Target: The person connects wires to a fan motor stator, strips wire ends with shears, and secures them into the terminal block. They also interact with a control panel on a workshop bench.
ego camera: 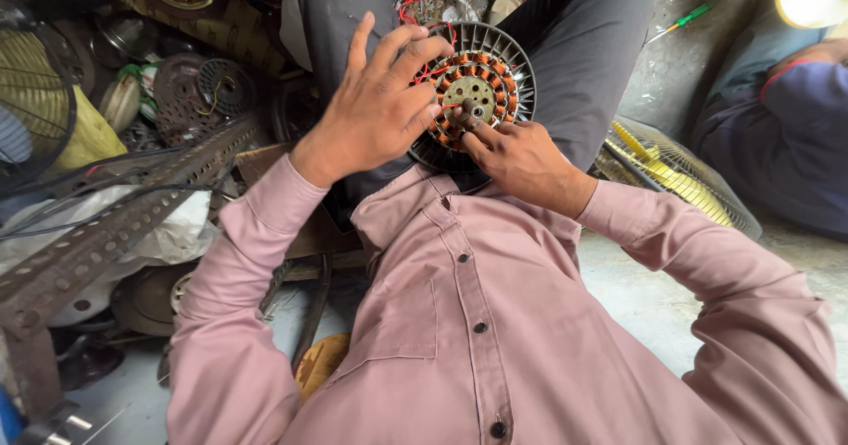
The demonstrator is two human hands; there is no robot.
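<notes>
Pinching thin red wire (439, 70): left hand (375, 109); right hand (521, 158) fingertips pressing round copper-wound stator (481, 91).

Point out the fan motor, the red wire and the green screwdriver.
Fan motor (477, 87): head view, on its copper-wound core.
Red wire (408, 3): head view, on the loop above the motor.
Green screwdriver (693, 14): head view, on its handle.

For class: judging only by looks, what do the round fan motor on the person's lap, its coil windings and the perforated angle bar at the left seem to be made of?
Fan motor: probably cast metal, dull grey, finned rim.
Coil windings: likely enamelled copper wire, glossy orange-brown strands.
Perforated angle bar: apparently steel, brown and rust-mottled.
</notes>
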